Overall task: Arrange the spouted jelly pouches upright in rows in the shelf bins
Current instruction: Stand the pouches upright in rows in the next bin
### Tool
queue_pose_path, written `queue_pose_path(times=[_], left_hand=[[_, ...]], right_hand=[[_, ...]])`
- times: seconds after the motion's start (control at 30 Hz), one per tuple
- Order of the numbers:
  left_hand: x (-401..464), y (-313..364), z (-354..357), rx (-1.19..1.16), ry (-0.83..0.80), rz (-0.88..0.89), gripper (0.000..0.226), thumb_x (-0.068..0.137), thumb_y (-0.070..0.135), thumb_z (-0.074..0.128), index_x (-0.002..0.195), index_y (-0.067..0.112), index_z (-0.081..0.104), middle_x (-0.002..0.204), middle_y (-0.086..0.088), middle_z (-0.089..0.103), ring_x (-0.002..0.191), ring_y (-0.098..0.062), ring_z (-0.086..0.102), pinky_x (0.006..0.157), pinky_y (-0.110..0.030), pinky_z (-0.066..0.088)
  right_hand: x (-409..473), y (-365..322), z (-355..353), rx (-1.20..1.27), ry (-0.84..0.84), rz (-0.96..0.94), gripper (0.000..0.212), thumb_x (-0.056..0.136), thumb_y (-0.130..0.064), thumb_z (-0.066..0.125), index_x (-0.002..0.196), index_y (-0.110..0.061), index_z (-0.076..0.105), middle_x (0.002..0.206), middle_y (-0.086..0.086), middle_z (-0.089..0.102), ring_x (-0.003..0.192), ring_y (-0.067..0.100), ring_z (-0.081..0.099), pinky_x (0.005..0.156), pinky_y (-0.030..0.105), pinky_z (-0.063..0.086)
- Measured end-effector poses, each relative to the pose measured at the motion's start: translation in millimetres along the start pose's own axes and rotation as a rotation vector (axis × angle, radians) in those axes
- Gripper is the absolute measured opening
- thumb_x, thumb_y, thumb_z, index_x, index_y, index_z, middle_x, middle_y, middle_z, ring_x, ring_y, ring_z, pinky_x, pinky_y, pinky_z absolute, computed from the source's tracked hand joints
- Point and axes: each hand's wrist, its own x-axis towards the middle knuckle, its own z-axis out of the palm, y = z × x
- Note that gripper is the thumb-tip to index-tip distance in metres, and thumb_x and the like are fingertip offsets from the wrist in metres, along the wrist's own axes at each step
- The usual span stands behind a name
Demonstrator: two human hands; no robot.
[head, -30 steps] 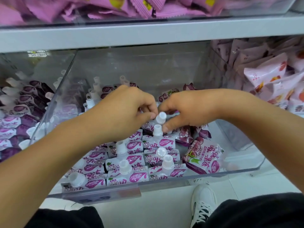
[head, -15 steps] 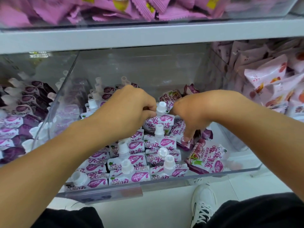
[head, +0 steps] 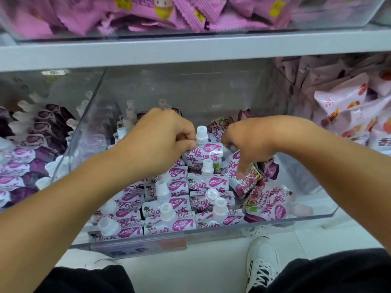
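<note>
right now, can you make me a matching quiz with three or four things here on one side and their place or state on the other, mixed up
Things:
1. left hand
2. right hand
3. pink wrapped snacks
4. sneaker

Place or state:
A. on the floor below the bin
B. in the bin on the shelf above
C. pinching the upright pouch by its spout
D. fingers down among tilted pouches at the right

Pairs: 1-C, 2-D, 3-B, 4-A

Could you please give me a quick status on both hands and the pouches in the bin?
Left hand grips upright pouch below its cap. Right hand fingers down on tilted pouch. Bin: rows upright on left, loose pouches lying on right.
</note>
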Motion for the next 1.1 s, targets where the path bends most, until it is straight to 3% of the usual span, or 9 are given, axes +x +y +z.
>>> queue_pose_path(times=[0.07, 0.13, 0.3, 0.43, 0.6, 0.8, 0.9, 1.03, 1.1], left_hand=[[-1, -2, -4, -0.031, 0.008, -0.003, 0.024, 0.088, 0.031, 0.070, 0.065, 0.034, 0.063, 0.068, 0.015, 0.068, 0.068, 0.002, 0.063, 0.062, -0.012, 0.043], [-2, -2, -5, -0.050, 0.007, -0.003, 0.024, 0.088, 0.031, 0.070, 0.065, 0.034, 0.064, 0.070, 0.015, 0.069, 0.070, 0.001, 0.065, 0.064, -0.014, 0.045], [-1, 0, 8, 0.025, -0.006, 0.030, 0.018, 0.088, 0.035, 0.071, 0.074, 0.025, 0.073, 0.068, 0.010, 0.071, 0.063, -0.005, 0.064, 0.062, -0.022, 0.047], [1, 2, 11, 0.017, -0.133, 0.046, 0.019, 0.088, 0.032, 0.070, 0.073, 0.022, 0.073, 0.062, 0.008, 0.069, 0.061, -0.009, 0.064, 0.062, -0.023, 0.046], [0, -3, 5, 0.043, -0.138, 0.069, 0.014, 0.086, 0.034, 0.073, 0.074, 0.026, 0.074, 0.061, 0.015, 0.067, 0.059, 0.001, 0.059, 0.062, -0.024, 0.046], [-8, -7, -4, -0.006, 0.176, -0.005, 0.019, 0.074, 0.045, 0.079, 0.078, 0.030, 0.068, 0.080, 0.016, 0.069, 0.079, 0.003, 0.061, 0.075, -0.020, 0.047], [-4, -5, 1, 0.141, 0.087, 0.018, 0.036, 0.076, 0.053, 0.074, 0.107, 0.035, 0.067, 0.105, 0.013, 0.068, 0.100, -0.011, 0.062, 0.085, -0.027, 0.046], [5, 2, 6, 0.260, -0.096, 0.053, 0.025, 0.087, 0.051, 0.064, 0.109, 0.040, 0.067, 0.084, 0.016, 0.062, 0.090, -0.016, 0.055, 0.083, -0.034, 0.039], [10, 3, 5, 0.299, -0.160, 0.043, 0.020, 0.090, 0.049, 0.061, 0.106, 0.040, 0.067, 0.089, 0.015, 0.066, 0.094, -0.019, 0.056, 0.084, -0.036, 0.039]], right_hand=[[-4, 7, -2, 0.095, 0.060, -0.025, 0.045, 0.077, -0.048, 0.075, 0.079, -0.008, 0.053, 0.074, 0.002, 0.050, 0.066, 0.020, 0.044, 0.057, 0.030, 0.037], [-7, 12, -2, 0.186, 0.115, -0.030, 0.041, 0.084, -0.041, 0.070, 0.068, -0.012, 0.047, 0.065, 0.003, 0.041, 0.062, 0.021, 0.037, 0.058, 0.031, 0.034], [-10, 13, -7, 0.204, 0.387, 0.104, 0.034, 0.096, -0.035, 0.057, 0.082, -0.004, 0.064, 0.079, 0.011, 0.062, 0.074, 0.028, 0.057, 0.066, 0.032, 0.045], [-12, 11, -11, 0.309, 0.705, 0.123, 0.016, 0.096, -0.022, 0.057, 0.089, -0.008, 0.059, 0.086, 0.011, 0.062, 0.079, 0.030, 0.058, 0.065, 0.029, 0.041], [-9, -2, -4, 0.465, 0.479, -0.090, 0.012, 0.092, -0.014, 0.059, 0.081, -0.018, 0.056, 0.078, -0.001, 0.062, 0.075, 0.020, 0.061, 0.066, 0.035, 0.049], [0, -9, 4, 0.345, 0.205, -0.142, 0.017, 0.096, -0.011, 0.049, 0.082, -0.019, 0.044, 0.080, 0.002, 0.050, 0.068, 0.018, 0.042, 0.062, 0.036, 0.039], [5, -11, 1, 0.333, 0.195, -0.146, 0.007, 0.097, -0.014, 0.048, 0.090, -0.018, 0.049, 0.084, 0.004, 0.054, 0.070, 0.019, 0.044, 0.065, 0.039, 0.041], [0, -8, -1, 0.441, 0.213, -0.153, 0.012, 0.092, -0.018, 0.063, 0.098, -0.027, 0.058, 0.095, -0.008, 0.062, 0.085, 0.014, 0.058, 0.080, 0.036, 0.051], [-10, 0, -4, 0.360, 0.270, -0.095, 0.043, 0.081, -0.027, 0.077, 0.119, -0.030, 0.056, 0.117, -0.011, 0.060, 0.103, 0.014, 0.058, 0.092, 0.034, 0.049]])
